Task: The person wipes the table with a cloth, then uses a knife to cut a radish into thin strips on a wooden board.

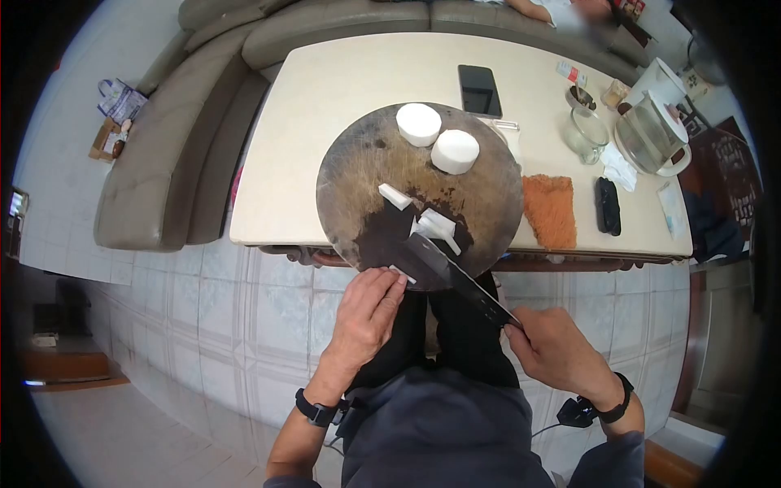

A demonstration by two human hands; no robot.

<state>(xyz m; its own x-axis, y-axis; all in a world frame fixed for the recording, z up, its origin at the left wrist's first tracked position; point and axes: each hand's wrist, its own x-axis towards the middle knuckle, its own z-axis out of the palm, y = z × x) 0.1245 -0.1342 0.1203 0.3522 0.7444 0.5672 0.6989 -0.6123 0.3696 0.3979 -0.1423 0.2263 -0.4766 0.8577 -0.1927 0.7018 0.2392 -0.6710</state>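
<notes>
My right hand (560,348) is closed around the handle of a kitchen knife (464,285). The dark blade slants up and left across the round wooden chopping board (342,179), its tip touching or close beside a small heap of cut white radish pieces (438,226). At the board's near edge, my left hand (370,307) has its fingers pressed together on a thin white radish strip (403,275). Another cut radish stick (395,196) lies left of the heap. Two thick radish rounds, a left one (419,124) and a right one (455,152), sit at the back.
The board rests on a cream table (285,163) and juts past its front edge. To the right are an orange cloth (550,211), a black case (607,206), a glass mug (584,137) and a glass kettle (651,134). A phone (480,90) lies behind. Someone's arm (533,10) shows on the sofa.
</notes>
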